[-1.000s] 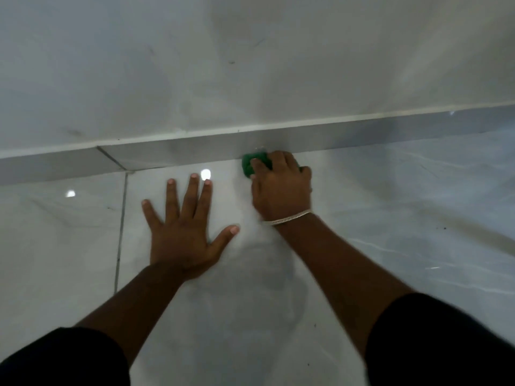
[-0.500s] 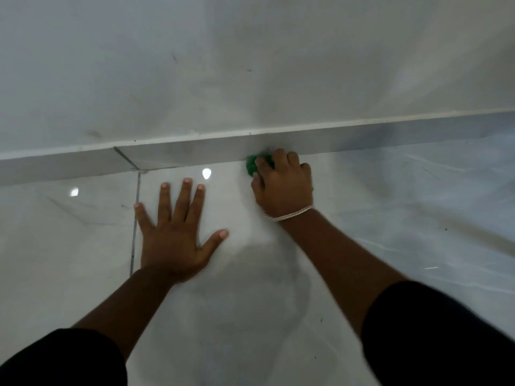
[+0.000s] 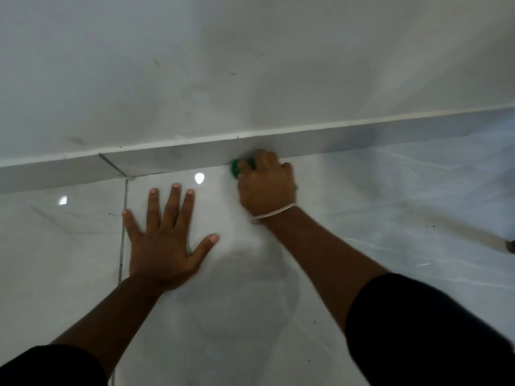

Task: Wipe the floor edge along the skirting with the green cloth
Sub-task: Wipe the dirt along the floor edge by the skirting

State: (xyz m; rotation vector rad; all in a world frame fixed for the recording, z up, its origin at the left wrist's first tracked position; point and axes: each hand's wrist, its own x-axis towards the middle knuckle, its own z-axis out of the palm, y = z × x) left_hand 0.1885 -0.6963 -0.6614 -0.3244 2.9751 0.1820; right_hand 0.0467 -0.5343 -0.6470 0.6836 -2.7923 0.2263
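Note:
My right hand [image 3: 266,185] is closed over the green cloth [image 3: 234,168], pressing it onto the floor right where the glossy tile meets the grey skirting [image 3: 172,160]. Only a small green bunch shows past my fingers on the left, and a sliver by the heel of the hand. A pale string bracelet circles that wrist. My left hand [image 3: 164,235] lies flat on the floor tile with fingers spread, holding nothing, a hand's width left of the cloth.
A white wall [image 3: 250,65] rises above the skirting. The floor is shiny white marble-look tile [image 3: 390,218] with a grout line [image 3: 122,232] under my left little finger. A dark object [image 3: 511,246] peeks in at the right edge.
The right hand with the cloth has slid a little rightward along the skirting relative to the grout line. The left hand stays flat on the floor in about the same place.

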